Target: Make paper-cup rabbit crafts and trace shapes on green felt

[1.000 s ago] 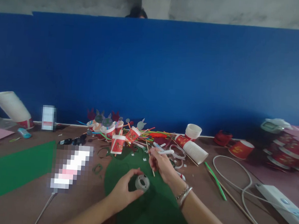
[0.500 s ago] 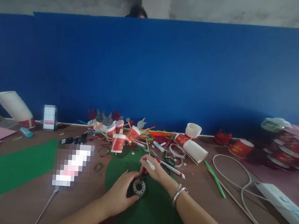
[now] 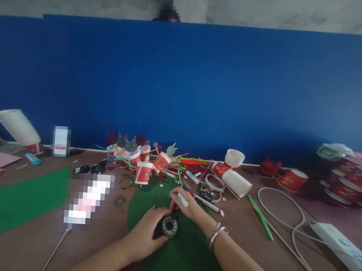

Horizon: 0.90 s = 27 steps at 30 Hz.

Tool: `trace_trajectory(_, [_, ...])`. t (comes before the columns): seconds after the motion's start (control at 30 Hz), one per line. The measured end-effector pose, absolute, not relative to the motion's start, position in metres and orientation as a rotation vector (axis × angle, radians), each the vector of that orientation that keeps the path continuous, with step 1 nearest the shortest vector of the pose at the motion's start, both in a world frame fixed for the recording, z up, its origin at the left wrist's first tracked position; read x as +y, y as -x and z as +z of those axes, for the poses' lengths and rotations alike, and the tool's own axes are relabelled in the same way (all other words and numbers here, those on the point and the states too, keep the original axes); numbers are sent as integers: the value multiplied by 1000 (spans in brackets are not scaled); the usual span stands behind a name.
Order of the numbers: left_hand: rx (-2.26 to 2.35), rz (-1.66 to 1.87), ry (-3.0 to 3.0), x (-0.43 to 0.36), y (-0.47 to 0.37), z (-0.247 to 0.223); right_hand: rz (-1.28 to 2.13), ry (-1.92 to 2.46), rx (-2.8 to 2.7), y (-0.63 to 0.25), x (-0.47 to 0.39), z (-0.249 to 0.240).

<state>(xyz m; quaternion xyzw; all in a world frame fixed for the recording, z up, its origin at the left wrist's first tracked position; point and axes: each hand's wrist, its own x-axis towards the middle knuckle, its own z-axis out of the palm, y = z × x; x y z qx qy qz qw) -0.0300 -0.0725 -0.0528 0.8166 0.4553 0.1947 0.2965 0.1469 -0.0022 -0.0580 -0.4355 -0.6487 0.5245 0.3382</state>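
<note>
A dark grey ring with small holes around its face (image 3: 173, 229) lies flat on dark green paper (image 3: 187, 260). My left hand (image 3: 147, 232) curls round the ring's left side, thumb at its near edge and fingers at its far edge, holding it down. Just beyond the ring, my right hand (image 3: 186, 204) grips a white pen (image 3: 182, 199), its rear end sticking up between thumb and forefinger. The pen's tip is hidden by the fingers, close to the left fingertips.
Red-and-white paper cups (image 3: 143, 173), straws and pens clutter the far side. Stacked cups (image 3: 236, 182) lie behind right. A power strip (image 3: 342, 246) and cable (image 3: 301, 214) are at right, green paper (image 3: 24, 207) at left. A person's head (image 3: 168, 14) shows above the blue partition (image 3: 184, 90).
Almost nothing differs. The whole view has shifted very slightly, and both hands keep their hold on the ring and the pen.
</note>
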Motion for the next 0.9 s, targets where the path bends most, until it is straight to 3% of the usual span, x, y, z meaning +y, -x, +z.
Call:
trace_trajectory(0.23, [1365, 478, -2405, -90, 21, -37, 1395, 1141, -1642, -148, -2, -60])
trace_trajectory(0.43, [1729, -81, -2642, -119, -27, -44, 1408, 1180, -1631, -146, -1, -57])
trace_trajectory(0.67, [2109, 11, -2478, -117, -64, -71, 1459, 1208, -1614, -147, 1, -59])
trace_trajectory(0.9, [2118, 188, -2445, -120, -67, -90, 1477, 1266, -1430, -147, -2, -55])
